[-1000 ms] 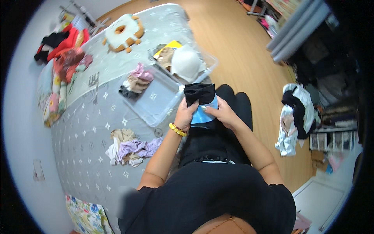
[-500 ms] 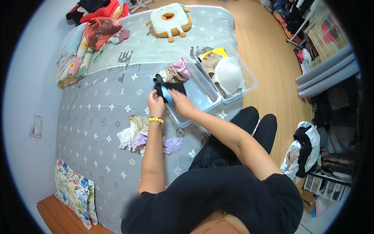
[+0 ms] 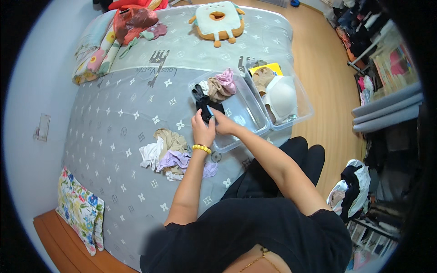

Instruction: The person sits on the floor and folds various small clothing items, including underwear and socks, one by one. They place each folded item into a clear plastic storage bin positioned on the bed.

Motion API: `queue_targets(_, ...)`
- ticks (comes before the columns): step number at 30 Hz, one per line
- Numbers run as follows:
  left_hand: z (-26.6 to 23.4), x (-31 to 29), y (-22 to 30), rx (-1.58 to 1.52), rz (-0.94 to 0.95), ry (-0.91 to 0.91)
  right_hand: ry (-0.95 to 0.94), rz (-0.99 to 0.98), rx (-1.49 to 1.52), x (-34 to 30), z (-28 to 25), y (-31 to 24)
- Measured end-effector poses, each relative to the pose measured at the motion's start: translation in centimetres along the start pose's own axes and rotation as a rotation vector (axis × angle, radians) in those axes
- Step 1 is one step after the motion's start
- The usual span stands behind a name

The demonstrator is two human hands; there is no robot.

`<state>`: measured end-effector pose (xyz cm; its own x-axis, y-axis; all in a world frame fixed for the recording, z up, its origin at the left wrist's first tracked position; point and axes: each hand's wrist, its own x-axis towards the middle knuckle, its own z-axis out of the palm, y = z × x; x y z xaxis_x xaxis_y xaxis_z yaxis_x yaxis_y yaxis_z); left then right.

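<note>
Above the left side of a clear plastic bin (image 3: 257,128), my left hand (image 3: 203,129) has its fingers closed on a black garment (image 3: 205,112) with a light blue strip. My right hand (image 3: 222,123) pinches the same garment from the other side, close to the left. Behind my hands, a black bundle (image 3: 198,92) lies at the bin's far left corner. Next to it are a tan cloth (image 3: 217,90) and a pink cloth (image 3: 226,80), both bunched up in the bin. My fingertips are partly hidden by the cloth.
A second clear bin (image 3: 306,110) to the right holds a white bra (image 3: 279,96) and a tan one. Left of my left forearm, white, beige and lilac clothes (image 3: 174,159) lie heaped on the grey bed cover (image 3: 118,150). A plush toy (image 3: 219,25) sits at the far end.
My hands have come closer together on the black garment, and its blue strip now shows less. The whole view has shifted, so the bed and bins appear farther right.
</note>
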<state>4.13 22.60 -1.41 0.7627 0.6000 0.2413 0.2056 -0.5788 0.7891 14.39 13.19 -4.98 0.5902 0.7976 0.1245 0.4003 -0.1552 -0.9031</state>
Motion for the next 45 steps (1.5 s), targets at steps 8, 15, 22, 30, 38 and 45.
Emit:
queue_targets(8, -6.1, -6.3, 1.2, 0.198, 0.067, 0.055, 0.266, 0.096, -0.060, -3.6, -4.4, -4.1)
queue_targets(15, -12.0, -2.4, -1.7, 0.840, -0.489, -0.351, 0.272, 0.084, 0.050, -8.6, -5.6, -6.4)
queue_targets(22, -11.7, -2.8, -5.5, 0.265, -0.367, -0.398, 0.220, 0.103, 0.094, -10.8, -5.0, -6.3)
queue_targets(30, -18.1, -0.3, 11.3, -0.933, -0.191, -0.639, 0.174, 0.005, 0.327, -10.5, -7.5, -12.6)
queue_targets(38, -16.1, 4.2, 22.2, -0.775, 0.243, -1.164, -0.078, -0.353, 0.463, -9.9, -13.8, -20.9)
queue_targets(45, -11.4, 4.5, 28.2, -0.711, 0.498, -1.196, 0.294, -0.080, 0.254, -15.6, -18.4, -20.4)
